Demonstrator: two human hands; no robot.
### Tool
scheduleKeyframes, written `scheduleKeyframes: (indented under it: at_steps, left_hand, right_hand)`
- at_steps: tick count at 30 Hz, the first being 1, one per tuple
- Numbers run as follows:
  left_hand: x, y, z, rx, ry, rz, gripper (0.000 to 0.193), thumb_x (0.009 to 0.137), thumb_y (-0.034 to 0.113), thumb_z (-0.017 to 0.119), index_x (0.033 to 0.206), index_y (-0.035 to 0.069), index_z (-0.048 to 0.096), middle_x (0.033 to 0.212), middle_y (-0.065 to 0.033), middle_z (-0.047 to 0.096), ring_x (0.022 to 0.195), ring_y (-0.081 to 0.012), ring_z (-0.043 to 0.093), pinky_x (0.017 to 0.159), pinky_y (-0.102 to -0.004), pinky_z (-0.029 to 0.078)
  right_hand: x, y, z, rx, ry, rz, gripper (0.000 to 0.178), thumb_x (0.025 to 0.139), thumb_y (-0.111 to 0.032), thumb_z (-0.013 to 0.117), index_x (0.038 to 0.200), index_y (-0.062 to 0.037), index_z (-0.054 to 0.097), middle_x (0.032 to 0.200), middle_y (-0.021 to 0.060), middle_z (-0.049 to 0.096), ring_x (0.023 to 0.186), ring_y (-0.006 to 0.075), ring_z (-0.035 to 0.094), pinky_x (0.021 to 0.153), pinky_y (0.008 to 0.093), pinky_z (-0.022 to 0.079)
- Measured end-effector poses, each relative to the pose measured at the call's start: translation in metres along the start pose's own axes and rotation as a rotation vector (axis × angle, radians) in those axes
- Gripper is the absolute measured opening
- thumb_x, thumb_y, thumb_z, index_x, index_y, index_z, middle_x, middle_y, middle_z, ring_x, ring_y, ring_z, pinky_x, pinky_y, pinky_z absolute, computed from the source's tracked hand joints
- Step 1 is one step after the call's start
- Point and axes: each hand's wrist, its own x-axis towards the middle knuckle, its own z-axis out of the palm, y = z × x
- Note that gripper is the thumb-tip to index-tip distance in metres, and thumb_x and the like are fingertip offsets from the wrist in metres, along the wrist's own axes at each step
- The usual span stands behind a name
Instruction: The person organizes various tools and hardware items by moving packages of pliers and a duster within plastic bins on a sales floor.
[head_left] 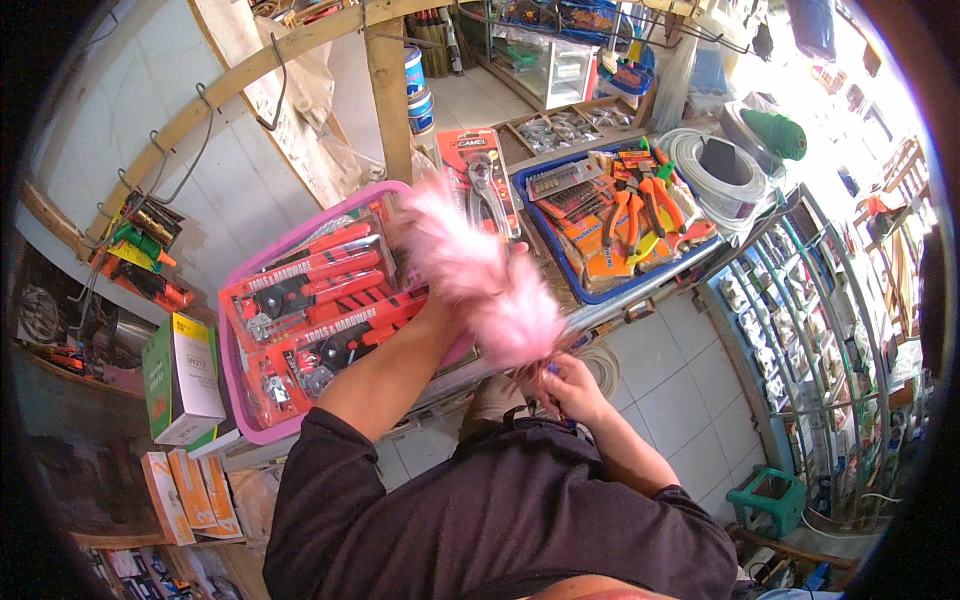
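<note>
My right hand (572, 388) is closed around the handle of a fluffy pink duster (505, 300), which is blurred by motion. The duster's head passes in front of my left hand and hides most of it. Past the duster shows a red carded pack of pliers (487, 190) with grey handles. A fingertip of my left hand shows at the pack's lower edge, and the hand appears to grip it. Beneath my left forearm lies a pink tray (236, 385) holding several red carded tools (335, 325).
A blue tray (590, 293) of orange-handled pliers and packets stands to the right, beside coiled grey cable (712, 175). At the left is a green and white box (182, 385). Wire hooks hang from a wooden beam (240, 75). A green stool (768, 500) stands on the tiled floor.
</note>
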Motion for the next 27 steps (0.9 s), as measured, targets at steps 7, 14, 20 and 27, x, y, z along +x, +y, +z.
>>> scheduleKeyframes:
  at_steps: [7, 14, 20, 27]
  left_hand:
    - [0.001, -0.004, 0.013, 0.624, -0.369, 0.334, 0.051, 0.091, 0.051, 0.031, 0.112, 0.008, 0.050, 0.097, -0.0090, 0.055, 0.087, -0.0233, 0.052, 0.082, -0.0378, 0.042]
    - [-0.020, -0.038, 0.108, 0.336, 0.338, 0.335, 0.053, 0.090, 0.056, 0.032, 0.102, 0.009, 0.053, 0.082, -0.0035, 0.057, 0.069, -0.0182, 0.052, 0.060, -0.0335, 0.042]
    - [-0.010, -0.015, 0.051, 0.510, 0.097, 0.261, 0.049, 0.091, 0.050, 0.032, 0.112, 0.012, 0.053, 0.091, -0.0054, 0.061, 0.084, -0.0222, 0.059, 0.079, -0.0393, 0.048]
    - [-0.001, -0.008, 0.027, 0.532, 0.030, 0.319, 0.068, 0.090, 0.060, 0.022, 0.121, 0.006, 0.048, 0.112, -0.0123, 0.059, 0.102, -0.0239, 0.057, 0.091, -0.0386, 0.042]
  right_hand:
    - [0.011, -0.022, -0.010, -0.051, -0.163, -0.030, 0.026, 0.095, -0.027, 0.045, 0.082, -0.0039, 0.043, 0.059, 0.0034, 0.044, 0.039, 0.0108, 0.039, 0.035, 0.0233, 0.031]
    - [0.016, -0.043, 0.007, 0.042, 0.056, -0.013, 0.029, 0.095, -0.030, 0.043, 0.079, -0.0063, 0.040, 0.057, 0.0039, 0.042, 0.039, 0.0118, 0.037, 0.037, 0.0232, 0.031]
    - [0.019, -0.060, 0.015, 0.339, 0.187, -0.106, 0.029, 0.095, -0.031, 0.043, 0.082, -0.0053, 0.042, 0.055, 0.0040, 0.042, 0.039, 0.0117, 0.040, 0.036, 0.0230, 0.032]
    - [0.023, -0.056, 0.015, 0.354, 0.112, -0.130, 0.032, 0.095, -0.033, 0.041, 0.076, -0.0075, 0.037, 0.056, 0.0043, 0.041, 0.039, 0.0119, 0.038, 0.036, 0.0229, 0.031]
